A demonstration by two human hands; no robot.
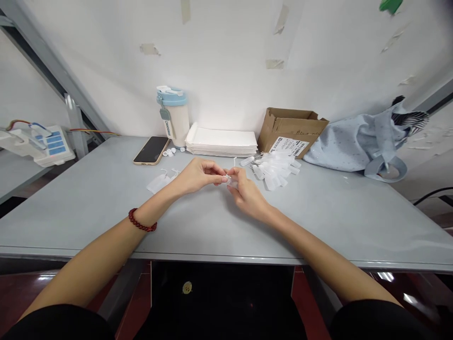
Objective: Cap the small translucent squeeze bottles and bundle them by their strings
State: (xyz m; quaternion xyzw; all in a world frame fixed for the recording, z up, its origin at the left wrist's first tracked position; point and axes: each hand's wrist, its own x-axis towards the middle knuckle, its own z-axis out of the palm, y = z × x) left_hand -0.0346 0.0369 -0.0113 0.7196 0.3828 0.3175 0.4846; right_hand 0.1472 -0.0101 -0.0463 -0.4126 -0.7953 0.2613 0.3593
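Observation:
My left hand [200, 177] and my right hand [249, 194] meet above the middle of the table. Both are closed, pinching a small translucent white pouch [232, 181] that seems to have a thin white string. Fingers cover much of it, so its exact shape is hard to make out. Just right of my right hand lies a loose pile of similar translucent pouches [272, 172] with white strings. A few more flat translucent pouches [158, 182] with strings lie to the left, beside my left wrist.
At the back stand a cup with a blue lid [175, 115], a stack of white envelopes [222, 140] and a cardboard box [292, 127]. A phone [151, 150] lies by small white pieces [170, 152]. A light blue cloth bag [348, 141] rests right; a power strip [53, 144] is far left.

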